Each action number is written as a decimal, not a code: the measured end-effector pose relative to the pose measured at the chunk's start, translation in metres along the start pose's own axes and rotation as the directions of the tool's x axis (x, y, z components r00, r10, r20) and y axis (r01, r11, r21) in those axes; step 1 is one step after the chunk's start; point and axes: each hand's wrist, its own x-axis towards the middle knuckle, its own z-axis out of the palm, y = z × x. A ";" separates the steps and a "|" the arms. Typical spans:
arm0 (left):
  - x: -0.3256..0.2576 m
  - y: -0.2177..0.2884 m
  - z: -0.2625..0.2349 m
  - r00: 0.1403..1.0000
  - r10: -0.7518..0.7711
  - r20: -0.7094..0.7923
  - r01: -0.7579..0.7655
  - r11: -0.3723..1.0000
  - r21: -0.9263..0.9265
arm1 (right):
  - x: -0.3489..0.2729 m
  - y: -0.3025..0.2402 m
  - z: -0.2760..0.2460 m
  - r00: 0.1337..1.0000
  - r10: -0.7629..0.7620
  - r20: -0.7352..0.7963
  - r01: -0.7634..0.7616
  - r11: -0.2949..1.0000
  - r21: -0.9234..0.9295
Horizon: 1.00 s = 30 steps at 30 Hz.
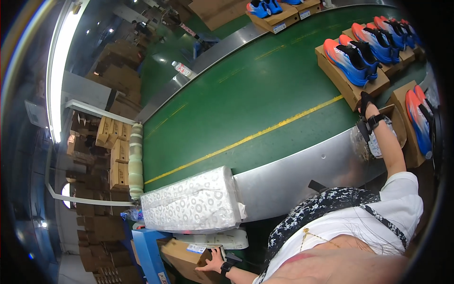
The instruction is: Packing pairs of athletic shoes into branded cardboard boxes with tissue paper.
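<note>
My left hand rests with spread fingers on the end of a brown cardboard shoebox, low at the front. A black band is on that wrist. My right arm reaches far to the right, and my right hand looks black, as if gloved. It is against the near end of a brown box that carries a pair of orange, white and blue running shoes. Its fingers are too dark to make out. Just below it stands an open carton with crumpled whitish wrapping.
A green conveyor belt with yellow lines runs across, edged by a metal ledge. A plastic-wrapped stack of patterned white paper lies at its near left. More shoes stand at right. A bottle lies on the far ledge.
</note>
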 end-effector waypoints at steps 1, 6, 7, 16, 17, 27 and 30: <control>0.015 0.002 -0.009 0.971 -0.193 -0.140 0.176 0.977 -0.121 | -0.002 -0.003 0.006 1.000 -0.004 0.004 0.005 0.998 -0.057; 0.045 -0.034 -0.014 0.928 -0.372 0.008 0.365 0.915 0.173 | -0.051 -0.014 0.032 0.999 -0.035 0.005 0.035 0.940 -0.339; 0.043 -0.039 -0.006 0.924 -0.381 0.014 0.373 0.910 0.181 | -0.059 -0.014 0.029 0.999 -0.041 -0.002 0.037 0.921 -0.388; -0.041 -0.149 0.132 0.602 -0.647 0.468 0.184 0.682 0.708 | -0.113 0.078 0.091 0.725 -0.193 0.661 0.230 0.973 0.032; -0.052 -0.165 0.144 0.532 -0.681 0.503 0.117 0.648 0.752 | -0.113 0.101 0.111 0.804 -0.073 0.590 0.172 0.979 -0.113; -0.163 -0.304 0.260 -0.155 -0.507 0.848 -0.627 0.714 0.312 | -0.297 0.093 0.123 -0.124 -0.477 0.870 0.893 0.328 0.308; -0.142 -0.306 0.273 -0.117 -0.545 0.830 -0.690 0.646 0.327 | -0.271 0.055 0.144 -0.318 -0.531 0.785 0.942 -0.274 0.196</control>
